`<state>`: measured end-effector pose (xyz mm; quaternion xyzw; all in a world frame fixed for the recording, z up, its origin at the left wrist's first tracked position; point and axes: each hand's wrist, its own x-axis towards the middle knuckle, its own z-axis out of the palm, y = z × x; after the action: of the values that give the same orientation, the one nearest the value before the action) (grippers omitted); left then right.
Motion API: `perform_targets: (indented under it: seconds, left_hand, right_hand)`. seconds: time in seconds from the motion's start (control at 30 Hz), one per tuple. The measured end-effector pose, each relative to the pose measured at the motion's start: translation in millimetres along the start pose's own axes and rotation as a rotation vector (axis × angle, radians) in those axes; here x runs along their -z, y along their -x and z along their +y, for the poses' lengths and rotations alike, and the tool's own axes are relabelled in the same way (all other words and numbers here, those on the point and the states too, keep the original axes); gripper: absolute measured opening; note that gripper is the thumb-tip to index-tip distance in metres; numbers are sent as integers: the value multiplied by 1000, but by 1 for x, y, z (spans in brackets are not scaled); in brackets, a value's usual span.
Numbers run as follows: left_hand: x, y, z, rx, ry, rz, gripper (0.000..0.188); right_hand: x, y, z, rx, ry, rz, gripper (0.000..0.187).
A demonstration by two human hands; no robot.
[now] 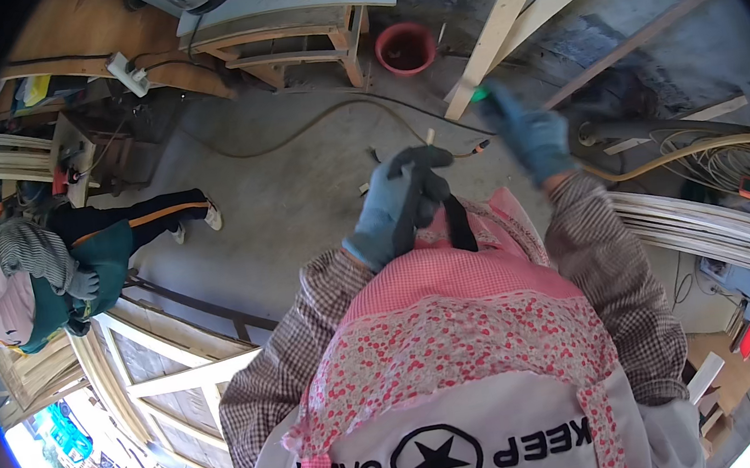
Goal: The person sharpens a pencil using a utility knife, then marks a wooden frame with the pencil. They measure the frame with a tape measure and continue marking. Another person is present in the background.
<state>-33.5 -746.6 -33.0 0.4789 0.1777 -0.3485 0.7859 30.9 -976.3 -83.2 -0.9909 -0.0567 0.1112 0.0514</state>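
My left hand, in a blue and dark grey work glove, is closed in front of my pink apron. A small pale stick-like piece shows at its fingertips; whether the hand grips it or it lies beyond on the floor is unclear. My right hand, gloved alike, reaches forward beside the lower end of a pale wooden beam. Motion smears its fingers. A bright green spot shows at their tips, too blurred to name. A black strap hangs by the apron below the left hand.
A red basin stands on the concrete floor beside a wooden workbench. A hose snakes across the floor. Stacked strips and coiled cable lie at right. Another person is at the left, near wooden frames.
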Motion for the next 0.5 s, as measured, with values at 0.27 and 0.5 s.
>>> perform_targets:
  seconds: [0.27,0.5]
  left_hand:
    - [-1,-11,0,-42,21,133,27]
    - [-1,-12,-3,-6,4,178,26]
  right_hand:
    - [24,28,-25,376,-117,68,61]
    - [24,38,-38,441,-117,15,64]
